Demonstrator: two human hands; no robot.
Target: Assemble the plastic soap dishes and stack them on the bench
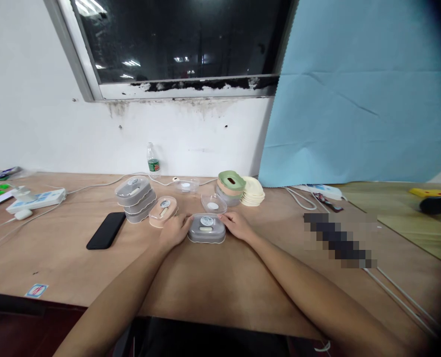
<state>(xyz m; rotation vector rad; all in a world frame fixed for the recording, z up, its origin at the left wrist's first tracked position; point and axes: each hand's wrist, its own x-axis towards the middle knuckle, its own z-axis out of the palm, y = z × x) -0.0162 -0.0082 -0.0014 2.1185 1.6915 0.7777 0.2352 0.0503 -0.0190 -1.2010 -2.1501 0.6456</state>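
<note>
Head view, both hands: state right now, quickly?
Left hand: holding the near gray box at its left side.
Right hand: holding the same box at its upper right corner.

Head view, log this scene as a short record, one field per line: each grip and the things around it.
Left grip: touching the left side of the gray container
Right grip: touching its upper right corner
To the left: pink container, gray stack, black phone
Just behind: clear lid
Behind, rightward: green-topped stack, cream stack
By the wall: bottle
Surface: brown tabletop
</note>
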